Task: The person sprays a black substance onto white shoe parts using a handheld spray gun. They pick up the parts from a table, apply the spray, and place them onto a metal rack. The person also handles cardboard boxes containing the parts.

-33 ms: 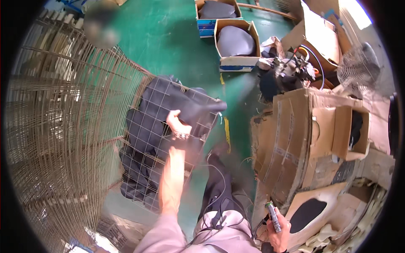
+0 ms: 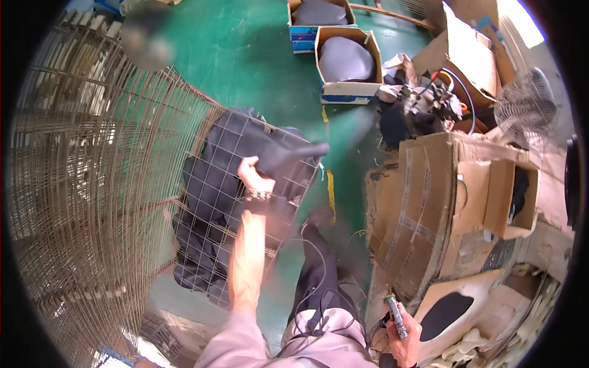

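My left hand point(image 2: 254, 181) reaches out over a wire basket point(image 2: 208, 264) and grips a dark grey fabric piece point(image 2: 288, 156), lifted above the basket's rim. More dark fabric pieces point(image 2: 211, 184) lie inside the basket. My right hand point(image 2: 405, 340) is low at the bottom edge, next to my leg, closed around a slim cylindrical tool point(image 2: 396, 316) with a green-tipped top.
Stacked wire baskets point(image 2: 80, 184) fill the left side. A large open cardboard box point(image 2: 442, 202) stands to the right, with a tan moulded panel point(image 2: 466, 306) below it. Two boxes of grey pieces point(image 2: 346, 61) sit on the green floor point(image 2: 245, 55). A fan point(image 2: 527, 104) stands far right.
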The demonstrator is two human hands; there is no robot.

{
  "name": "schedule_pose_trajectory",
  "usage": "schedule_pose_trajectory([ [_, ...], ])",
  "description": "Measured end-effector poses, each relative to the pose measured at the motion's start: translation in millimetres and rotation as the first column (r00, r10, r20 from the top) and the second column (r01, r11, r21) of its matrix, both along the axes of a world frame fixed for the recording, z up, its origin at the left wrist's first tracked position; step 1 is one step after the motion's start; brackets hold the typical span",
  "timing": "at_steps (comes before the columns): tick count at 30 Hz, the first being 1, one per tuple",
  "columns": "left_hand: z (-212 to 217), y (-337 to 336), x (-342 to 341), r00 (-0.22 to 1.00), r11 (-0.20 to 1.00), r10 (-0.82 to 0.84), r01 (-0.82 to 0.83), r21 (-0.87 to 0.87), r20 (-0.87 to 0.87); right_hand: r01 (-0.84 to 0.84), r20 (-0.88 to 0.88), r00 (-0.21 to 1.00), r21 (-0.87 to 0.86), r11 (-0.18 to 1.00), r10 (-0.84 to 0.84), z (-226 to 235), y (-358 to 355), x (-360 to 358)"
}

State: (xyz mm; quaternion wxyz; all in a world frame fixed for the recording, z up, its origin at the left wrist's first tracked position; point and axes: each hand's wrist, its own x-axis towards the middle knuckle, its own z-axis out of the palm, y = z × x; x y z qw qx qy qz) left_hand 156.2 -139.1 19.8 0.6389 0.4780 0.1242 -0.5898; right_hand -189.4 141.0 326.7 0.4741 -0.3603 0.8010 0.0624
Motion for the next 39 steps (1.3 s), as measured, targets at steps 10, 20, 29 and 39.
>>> schedule_pose_trajectory([
  [10, -132.7, -28.6, 206.8, 0.979, 0.982, 0.188, -0.186, -0.023, 0.076, 0.034, 0.147, 0.989, -0.145, 0.989, -0.013, -88.1, -54.1, 26.1],
  [20, -282.7, 150.2, 111.5, 0.659, 0.851, -0.525, 0.429, 0.305, 0.538, -0.046, 0.052, 0.996, -0.377, 0.925, 0.071, -74.4, -13.8, 11.4],
  [29, -169.0, 228.4, -162.6, -0.149, -0.095, -0.966, 0.964, 0.247, 0.210, 0.148, -0.116, 0.957, -0.593, 0.791, -0.267, -20.0, 135.0, -93.7],
  [39, -165.7, 248.6, -157.6, -0.206, -0.252, -0.967, 0.851, 0.461, -0.149, 0.526, -0.040, 0.434, -0.800, 0.289, -0.900, 23.6, 385.9, -113.5],
])
